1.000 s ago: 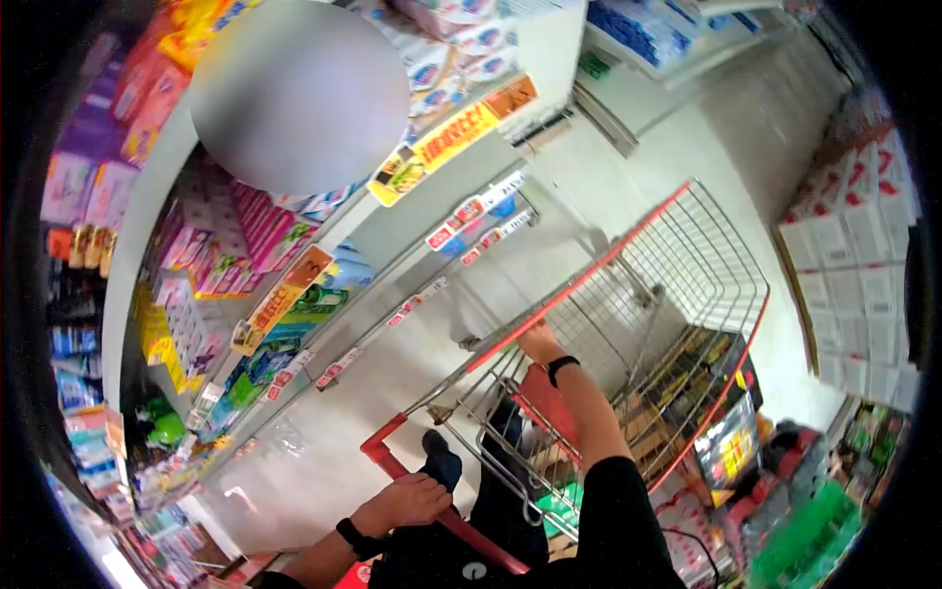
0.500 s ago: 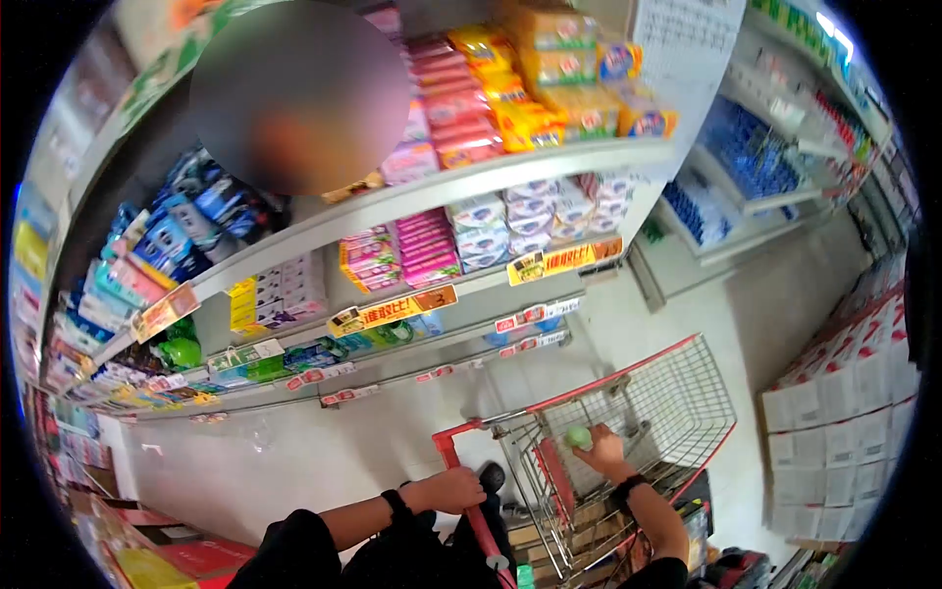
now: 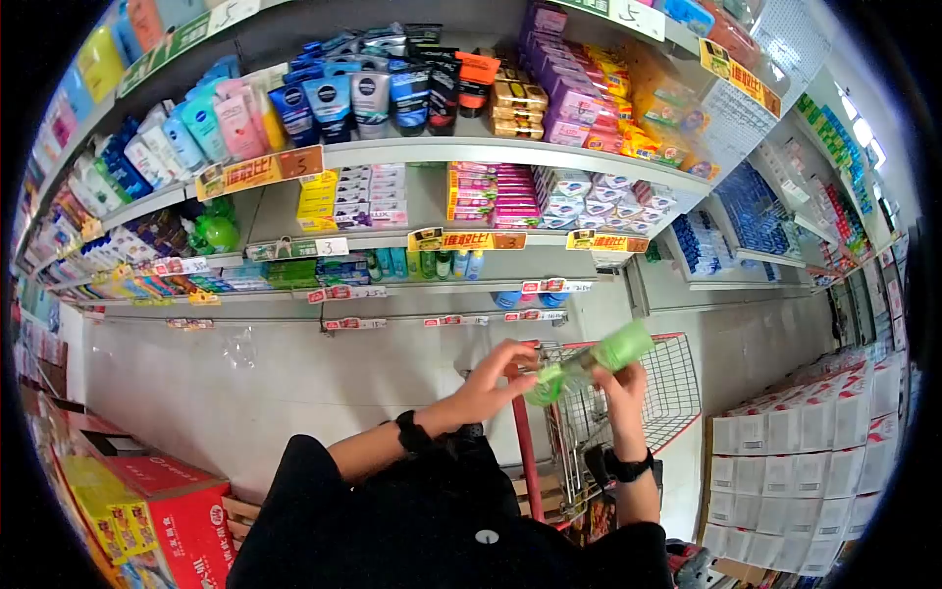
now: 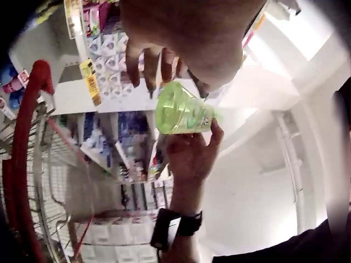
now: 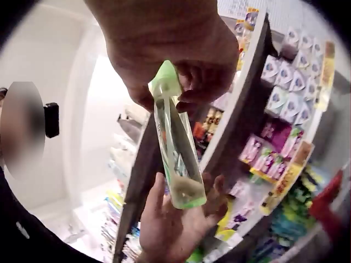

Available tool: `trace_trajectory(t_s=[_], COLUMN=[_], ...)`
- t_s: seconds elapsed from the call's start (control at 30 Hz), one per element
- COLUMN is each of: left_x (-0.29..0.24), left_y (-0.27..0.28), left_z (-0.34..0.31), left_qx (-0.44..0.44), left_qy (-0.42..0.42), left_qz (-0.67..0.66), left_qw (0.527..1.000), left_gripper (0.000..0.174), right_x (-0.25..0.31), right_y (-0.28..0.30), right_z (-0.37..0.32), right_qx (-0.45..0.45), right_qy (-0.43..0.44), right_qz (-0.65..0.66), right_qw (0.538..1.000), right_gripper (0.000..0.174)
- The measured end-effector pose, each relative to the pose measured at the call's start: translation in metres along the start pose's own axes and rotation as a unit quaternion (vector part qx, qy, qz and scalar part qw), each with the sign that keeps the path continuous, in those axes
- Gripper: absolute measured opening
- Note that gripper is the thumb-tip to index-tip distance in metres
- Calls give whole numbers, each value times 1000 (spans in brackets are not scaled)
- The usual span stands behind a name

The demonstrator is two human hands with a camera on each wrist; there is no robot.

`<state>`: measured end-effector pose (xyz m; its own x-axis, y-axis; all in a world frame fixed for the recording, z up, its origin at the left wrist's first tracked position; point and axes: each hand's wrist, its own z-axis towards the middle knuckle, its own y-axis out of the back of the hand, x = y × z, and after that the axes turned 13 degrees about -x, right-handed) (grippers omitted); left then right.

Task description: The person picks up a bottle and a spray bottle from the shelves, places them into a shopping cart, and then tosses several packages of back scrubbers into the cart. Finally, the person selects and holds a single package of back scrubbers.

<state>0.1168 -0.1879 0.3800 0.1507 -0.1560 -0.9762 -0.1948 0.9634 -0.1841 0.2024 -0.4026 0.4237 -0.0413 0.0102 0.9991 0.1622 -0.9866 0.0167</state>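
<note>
- Head: the left hand (image 3: 488, 385), on the red cart handle (image 3: 528, 452) half a second ago, is now off it, fingers parted beside the translucent green bottle (image 3: 589, 364); the right hand (image 3: 625, 391) pinches the bottle, now raised nearer the camera, over the wire cart (image 3: 677, 383).
- Left wrist: smooth, see-through plastic tapers from a wide, rounded end; whether the left fingers touch it, I cannot tell.
- Right wrist: right fingers grip near the pale-green cap (image 5: 166, 78); the left hand spreads around the far end.
</note>
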Motion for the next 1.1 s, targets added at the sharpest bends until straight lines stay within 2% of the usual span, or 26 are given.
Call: trace_trajectory(t_s=[0.1,0.17,0.23,0.37,0.4,0.7,0.8,0.9,1.0,1.1], left_x=[-32,-56,-73,-106,-106,-115,-128,-129,-135,-134], left_y=[35,55,77,101,106,141,143,145,149,147], left_z=[-18,-32,-46,-67,-70,-93,-99,-100,-101,-100], left_qx=[26,11,-8,-56,-72,-61,-58,-60,-40,-54], left_qy=[-33,42,34,45,16,-20,19,1,24,-4], left_qz=[77,-30,-53,-123,-84,-115,-171,-182,-193,-174], left_qw=[996,999,998,990,994,991,983,982,980,983], left_gripper=[33,37,38,39,48,46,45,44,44,45], right_x=[31,49,58,74,76,85,88,93,97,100], right_y=[-62,-99,-130,-170,-179,-216,-223,-228,-230,-232], right_z=[-4,-7,-12,-24,-28,-48,-54,-56,-57,-56], right_qx=[50,101,130,183,186,200,211,215,218,208], right_qy=[-19,-45,-22,-43,-44,-80,-73,-63,-63,-73], right_qz=[49,63,86,157,171,213,222,224,220,228], right_qw=[997,992,988,970,967,953,949,948,949,948], right_gripper=[26,26,26,26,27,33,34,34,35,34])
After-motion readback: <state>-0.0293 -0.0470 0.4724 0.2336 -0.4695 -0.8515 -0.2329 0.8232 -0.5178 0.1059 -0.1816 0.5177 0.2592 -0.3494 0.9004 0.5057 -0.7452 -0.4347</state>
